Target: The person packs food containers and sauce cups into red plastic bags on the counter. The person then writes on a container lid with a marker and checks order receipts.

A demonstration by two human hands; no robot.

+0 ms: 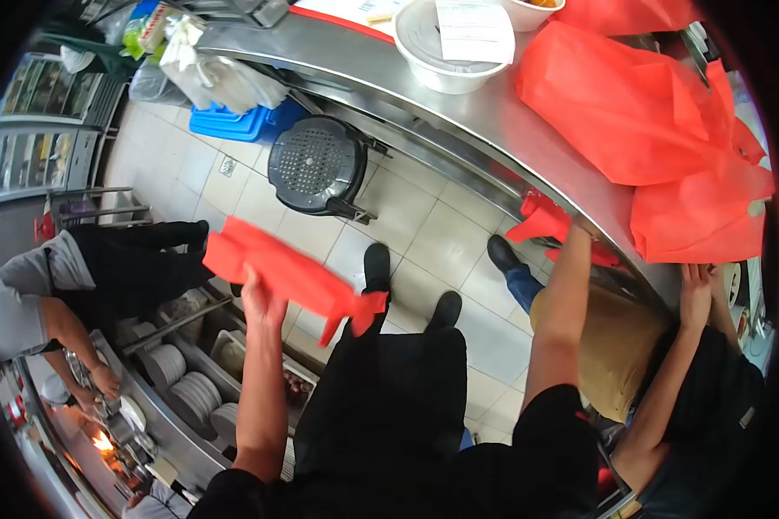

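Observation:
My left hand [262,301] is closed around a folded red fabric bag [299,281], held out over the floor with its handles hanging to the right. My right hand [585,228] reaches beneath the edge of the steel counter [459,108]. Its fingers are hidden there, beside more red bags [541,216] on the space below. On the counter above stand large filled red bags [614,99] and a white lidded bowl [446,52] with a paper slip on top.
A black stool [316,164] and a blue container [234,121] stand on the tiled floor. To the left, a person in grey [26,303] works near a flame [104,441], beside stacked plates [195,394]. Another person's hand [697,290] is at the counter, right of me.

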